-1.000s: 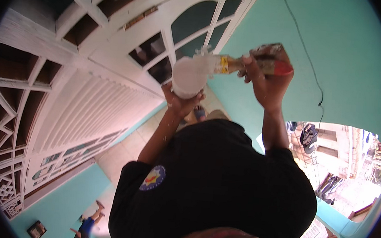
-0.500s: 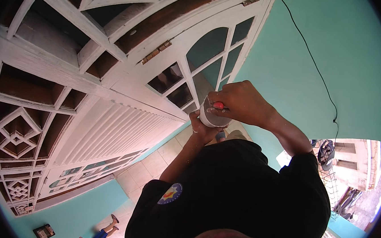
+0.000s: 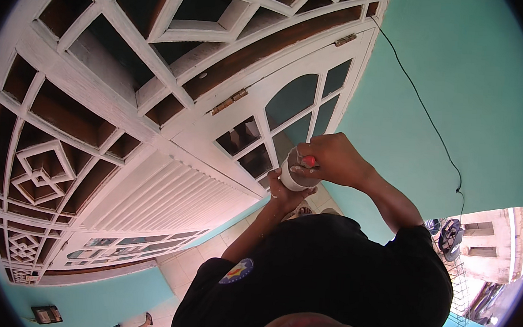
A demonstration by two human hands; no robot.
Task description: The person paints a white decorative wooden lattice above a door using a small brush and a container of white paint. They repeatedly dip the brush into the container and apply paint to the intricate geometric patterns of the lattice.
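Note:
My left hand (image 3: 285, 196) is wrapped round the lower side of a small white tub (image 3: 292, 179), holding it in front of my chest. Greyish-brown matter shows inside the tub's mouth. Over that mouth, my right hand (image 3: 338, 160) is closed on a tool with a red handle (image 3: 309, 161). Only the red end shows between the fingers; the tool's working end is hidden, so its kind is unclear. Pale smears mark the fingers of both hands.
A white double door (image 3: 240, 125) with glass panes and slats stands ahead and left, under white lattice (image 3: 130, 36). The turquoise wall (image 3: 453, 74) carries a dangling black cable (image 3: 424, 84). Pale floor tiles (image 3: 212, 249) lie below. Another person's legs (image 3: 143, 326) show at lower left.
The view has tilted, so door, lattice and hands sit lower in the picture. Both hands keep their hold on the tub and the red-handled tool.

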